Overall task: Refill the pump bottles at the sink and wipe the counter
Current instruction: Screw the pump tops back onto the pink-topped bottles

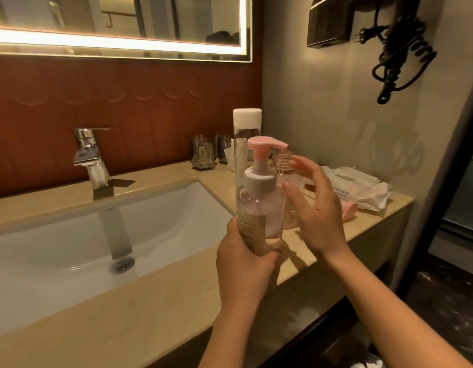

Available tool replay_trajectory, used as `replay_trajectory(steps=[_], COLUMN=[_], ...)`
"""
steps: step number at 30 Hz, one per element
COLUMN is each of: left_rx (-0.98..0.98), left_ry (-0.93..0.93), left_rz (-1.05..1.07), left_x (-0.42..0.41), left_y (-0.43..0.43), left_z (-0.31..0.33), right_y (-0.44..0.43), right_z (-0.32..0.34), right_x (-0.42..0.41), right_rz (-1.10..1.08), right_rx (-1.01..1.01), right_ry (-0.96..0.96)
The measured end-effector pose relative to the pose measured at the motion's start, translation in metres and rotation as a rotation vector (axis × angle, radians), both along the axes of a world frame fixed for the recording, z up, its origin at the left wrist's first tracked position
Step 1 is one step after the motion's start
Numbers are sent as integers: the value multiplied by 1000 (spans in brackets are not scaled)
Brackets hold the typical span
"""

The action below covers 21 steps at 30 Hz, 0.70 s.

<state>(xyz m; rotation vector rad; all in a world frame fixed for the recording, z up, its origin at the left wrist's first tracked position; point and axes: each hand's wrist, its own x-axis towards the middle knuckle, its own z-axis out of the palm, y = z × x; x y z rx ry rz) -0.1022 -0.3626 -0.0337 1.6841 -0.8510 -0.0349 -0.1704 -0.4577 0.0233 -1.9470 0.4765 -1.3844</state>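
Note:
A clear pump bottle (259, 205) with a pink pump head and a beige label is held upright over the counter's front right part. My left hand (243, 261) grips its lower body. My right hand (316, 208) hovers just right of the bottle, fingers spread, holding nothing. Behind it stands a second clear bottle (283, 163) with an uncapped threaded neck, partly hidden by my right hand. A tall clear bottle (244, 139) with a white cap stands behind the pump bottle. Something pink (349, 209) lies on the counter behind my right wrist.
The white sink basin (71, 243) lies to the left, with a chrome faucet (89, 158) behind it. Glass tumblers (203, 155) stand at the back wall. A wipes pack (354, 189) lies at the beige counter's (150, 301) right end. A hair dryer with coiled cord (400, 57) hangs on the right wall.

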Motion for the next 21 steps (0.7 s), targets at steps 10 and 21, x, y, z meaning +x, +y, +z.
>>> replay_trajectory(steps=[10, 21], left_rx=[35, 93], left_ry=[2, 13], left_rz=[34, 12], left_x=[3, 23], left_y=[-20, -46], left_z=[4, 13], right_y=[-54, -81], right_z=[-17, -15], right_x=[14, -2], right_rz=[176, 132], right_rx=[309, 228], right_ry=[210, 320])
